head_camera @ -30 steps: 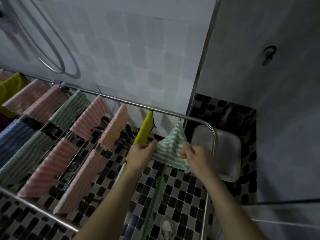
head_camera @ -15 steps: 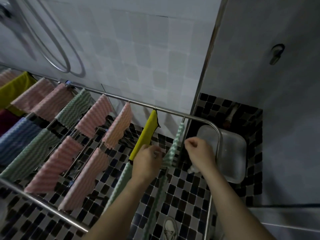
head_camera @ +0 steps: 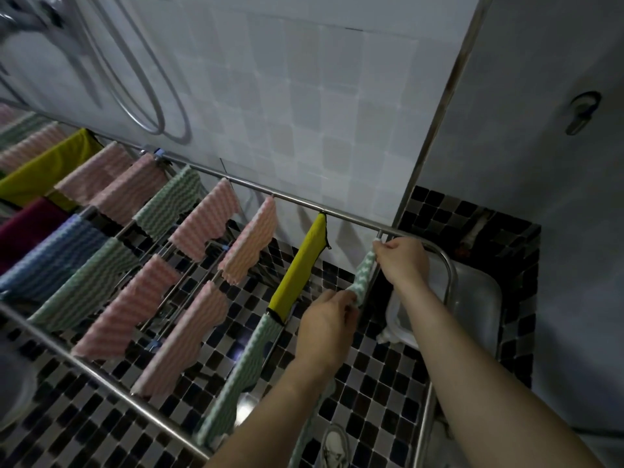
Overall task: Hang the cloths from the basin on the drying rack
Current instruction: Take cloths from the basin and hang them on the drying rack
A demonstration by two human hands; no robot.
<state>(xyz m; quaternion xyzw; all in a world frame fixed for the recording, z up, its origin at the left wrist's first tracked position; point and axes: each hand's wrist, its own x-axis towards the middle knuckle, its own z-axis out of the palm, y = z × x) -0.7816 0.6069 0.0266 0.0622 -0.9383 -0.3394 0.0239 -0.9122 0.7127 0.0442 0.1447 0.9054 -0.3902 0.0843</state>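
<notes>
Left hand [head_camera: 329, 320]: back up, fingers curled, pinching the near end of the green cloth [head_camera: 364, 275].
Right hand [head_camera: 401, 261]: fingers curled, pinching the far end of that cloth.
Left forearm [head_camera: 277, 400]: bare, reaching in from nearer than the cloth.
Right forearm [head_camera: 456, 359]: bare, stretched in from the cloth's right.

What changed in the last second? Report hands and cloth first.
The green cloth, held spread wide a second ago, now hangs folded narrow over the end rail. The right hand slid up toward the rack's far bar; the left hand kept its grip lower down. Other cloths and the basin stayed put.
</notes>
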